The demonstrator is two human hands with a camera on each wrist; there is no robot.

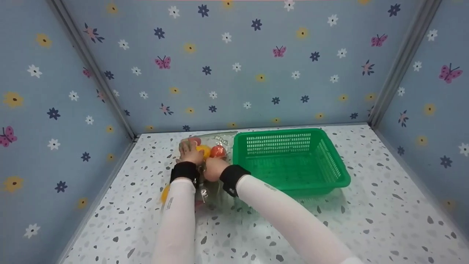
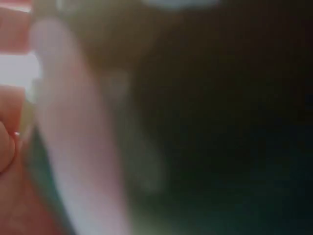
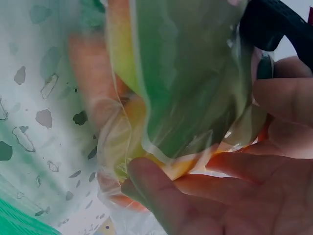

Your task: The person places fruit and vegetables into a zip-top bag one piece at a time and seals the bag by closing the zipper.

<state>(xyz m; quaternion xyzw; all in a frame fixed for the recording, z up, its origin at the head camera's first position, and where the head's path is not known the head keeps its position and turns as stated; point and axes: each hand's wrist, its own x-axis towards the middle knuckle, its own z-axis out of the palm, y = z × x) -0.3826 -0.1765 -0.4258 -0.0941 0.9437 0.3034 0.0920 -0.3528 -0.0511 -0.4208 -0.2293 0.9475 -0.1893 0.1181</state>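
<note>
A clear plastic bag [image 1: 226,140] lies left of the basket with several colourful pieces inside, among them a round red piece [image 1: 218,151] and a yellow one [image 1: 203,150]. My left hand [image 1: 190,153] rests over the bag's left part, fingers stretched across a reddish piece. Close beside it, my right hand [image 1: 214,169] grips the bag with curled fingers. In the right wrist view the thumb [image 3: 154,191] lies against the plastic, with orange and yellow-green shapes showing through. The left wrist view is dark and blurred, with a pale finger [image 2: 78,122] across it.
A green plastic basket [image 1: 339,161] with mesh sides stands right of the bag. Another yellow piece [image 1: 165,193] shows beside the left forearm. The speckled white table [image 1: 234,234] is bounded by flowered blue panels [image 1: 234,73] at the back and both sides.
</note>
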